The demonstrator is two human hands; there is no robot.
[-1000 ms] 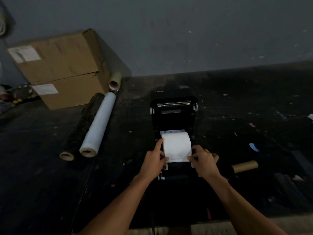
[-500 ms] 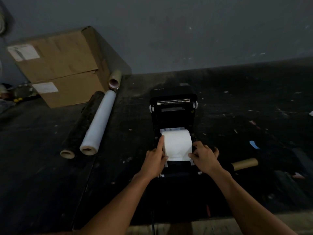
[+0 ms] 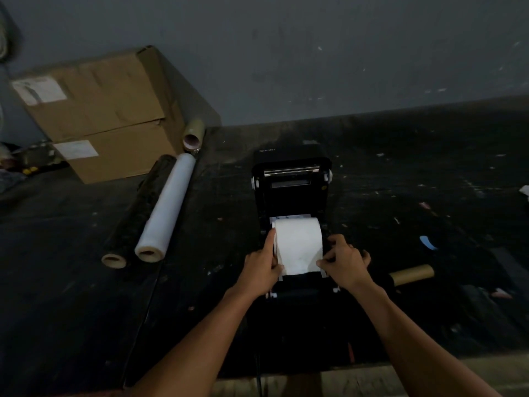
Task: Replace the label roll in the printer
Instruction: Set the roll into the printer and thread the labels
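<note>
A black label printer (image 3: pixel 292 193) stands on the dark table with its lid tipped up and back. A white label roll (image 3: pixel 299 243) lies in its open bay. My left hand (image 3: pixel 262 267) presses against the roll's left end, index finger stretched along it. My right hand (image 3: pixel 345 263) grips the roll's right end with curled fingers. The roll's lower edge and the white side guides sit between my two hands.
A white film roll (image 3: pixel 166 210) and a dark roll (image 3: pixel 134 216) lie to the left. Cardboard boxes (image 3: pixel 100 110) are stacked at back left, with a small tube (image 3: pixel 194 136) beside them. A brown cardboard core (image 3: pixel 412 275) lies right of the printer. The table's front edge (image 3: pixel 372 379) is near me.
Both hands stay on the roll's ends; they have shifted slightly, pressing the roll a little deeper into the bay. The camera view has tilted a bit.
</note>
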